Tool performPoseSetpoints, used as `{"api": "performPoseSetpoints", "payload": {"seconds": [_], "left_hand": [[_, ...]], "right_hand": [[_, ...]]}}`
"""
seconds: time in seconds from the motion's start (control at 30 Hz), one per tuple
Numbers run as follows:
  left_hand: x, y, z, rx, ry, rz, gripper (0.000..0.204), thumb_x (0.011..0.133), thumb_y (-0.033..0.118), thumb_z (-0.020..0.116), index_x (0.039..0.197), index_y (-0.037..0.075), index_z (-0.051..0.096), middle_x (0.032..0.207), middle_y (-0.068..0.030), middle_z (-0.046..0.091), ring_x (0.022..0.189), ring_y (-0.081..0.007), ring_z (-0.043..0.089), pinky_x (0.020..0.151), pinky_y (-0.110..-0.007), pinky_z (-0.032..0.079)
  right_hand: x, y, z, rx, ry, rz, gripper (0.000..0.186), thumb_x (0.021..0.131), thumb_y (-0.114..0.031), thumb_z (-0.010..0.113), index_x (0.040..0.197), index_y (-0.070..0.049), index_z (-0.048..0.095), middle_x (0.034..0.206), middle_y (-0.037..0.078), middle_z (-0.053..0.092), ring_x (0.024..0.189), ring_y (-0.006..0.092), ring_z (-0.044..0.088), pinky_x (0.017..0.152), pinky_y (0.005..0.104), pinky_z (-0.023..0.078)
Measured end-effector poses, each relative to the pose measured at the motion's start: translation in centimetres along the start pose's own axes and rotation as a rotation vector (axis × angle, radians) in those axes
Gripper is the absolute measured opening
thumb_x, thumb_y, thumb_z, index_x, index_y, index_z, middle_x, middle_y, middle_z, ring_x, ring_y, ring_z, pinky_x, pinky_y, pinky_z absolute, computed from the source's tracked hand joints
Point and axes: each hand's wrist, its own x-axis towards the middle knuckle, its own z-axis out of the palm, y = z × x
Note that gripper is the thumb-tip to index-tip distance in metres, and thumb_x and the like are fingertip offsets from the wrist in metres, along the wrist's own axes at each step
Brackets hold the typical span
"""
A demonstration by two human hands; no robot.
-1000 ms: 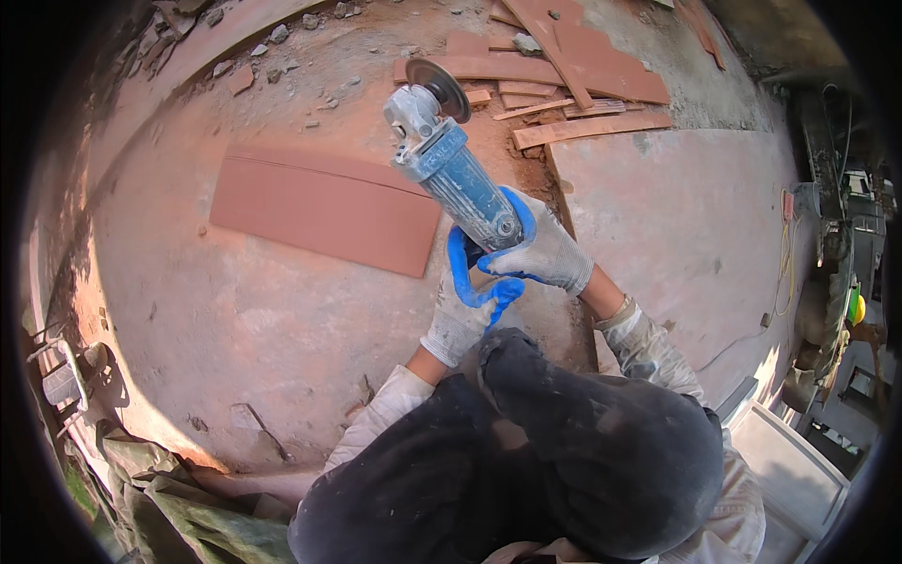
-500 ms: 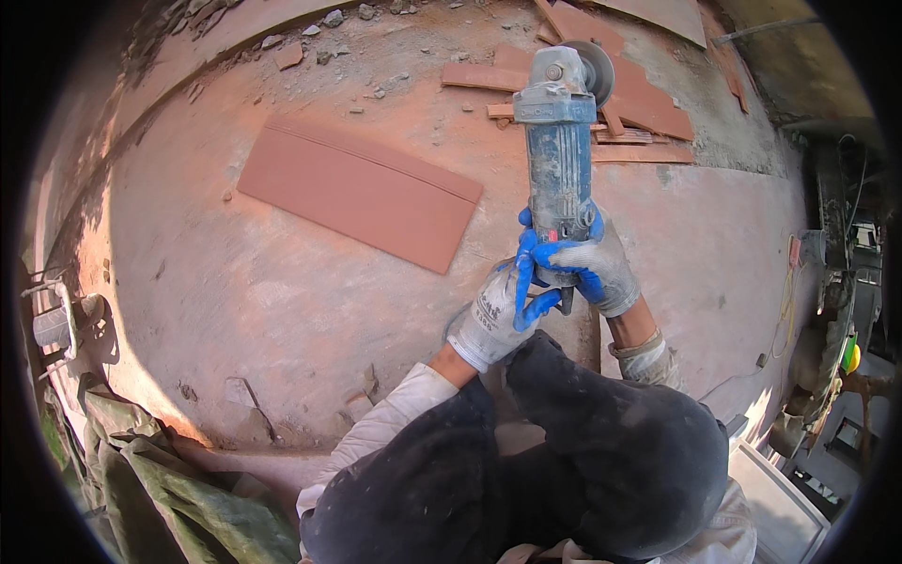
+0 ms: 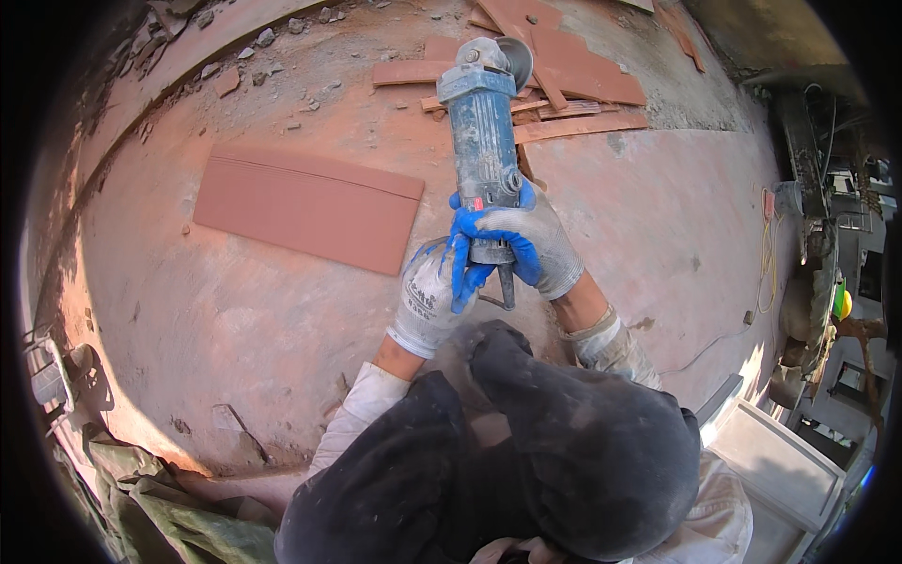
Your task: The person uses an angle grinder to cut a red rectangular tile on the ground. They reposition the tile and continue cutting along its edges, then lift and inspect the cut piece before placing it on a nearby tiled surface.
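Observation:
A worn blue angle grinder [image 3: 481, 141] with a grey metal head points away from me, its round disc [image 3: 516, 64] at the far end. My right hand [image 3: 540, 240], in a grey glove with blue-coated fingers, wraps around the rear of the body, thumb across the top. My left hand [image 3: 430, 293], gloved alike, closes its fingers against the rear left side, near the red switch. Its fingertips are partly hidden. A dark cord sleeve sticks out of the back end. Beyond my left hand, a reddish-brown rectangular tile [image 3: 305, 209] with grooves along its far edge lies on the dusty floor.
Broken reddish tile pieces [image 3: 587, 70] are heaped beyond the grinder. Stone rubble [image 3: 266, 38] lies at the far left. A green tarp [image 3: 169, 508] is bunched at the near left. A pale panel [image 3: 775, 461] stands at right, and a yellow cable [image 3: 770, 254] hangs beyond it.
The view has shifted, so the tile and broken pieces appear farther left. The grinder and both hands have also moved left, slightly nearer the tile. My grip on the grinder stays.

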Motion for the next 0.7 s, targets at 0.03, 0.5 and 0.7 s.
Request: {"api": "performPoseSetpoints", "payload": {"seconds": [0.03, 0.5, 0.7], "left_hand": [[0.0, -0.1, -0.1, -0.011, 0.002, 0.015, 0.074, 0.091, 0.016, 0.086, 0.152, -0.005, 0.052, 0.105, -0.0205, 0.075, 0.097, -0.0425, 0.074, 0.086, -0.053, 0.060], [1.5, 2.0, 0.7, -0.157, -0.102, -0.184, 0.048, 0.091, 0.016, 0.085, 0.134, 0.003, 0.066, 0.098, -0.0123, 0.076, 0.088, -0.0342, 0.074, 0.082, -0.045, 0.060], [-0.3, -2.8, -2.1, 0.042, -0.093, -0.497, 0.071, 0.092, 0.031, 0.089, 0.151, 0.007, 0.059, 0.114, -0.0101, 0.076, 0.103, -0.0311, 0.073, 0.095, -0.047, 0.053]], "right_hand": [[-0.1, -0.1, -0.1, 0.012, -0.007, -0.006, 0.049, 0.087, -0.003, 0.083, 0.133, 0.003, 0.068, 0.117, 0.014, 0.077, 0.096, 0.0198, 0.079, 0.085, 0.0349, 0.069], [-2.5, -0.4, -1.7, -0.082, 0.063, -0.021, 0.051, 0.085, -0.001, 0.078, 0.134, 0.002, 0.066, 0.114, 0.014, 0.077, 0.098, 0.0230, 0.078, 0.088, 0.0347, 0.066], [-1.5, 0.6, -8.1, -0.497, 0.394, -0.122, 0.051, 0.078, -0.010, 0.089, 0.123, 0.000, 0.066, 0.094, 0.008, 0.074, 0.075, 0.0142, 0.071, 0.069, 0.0301, 0.060]]}}
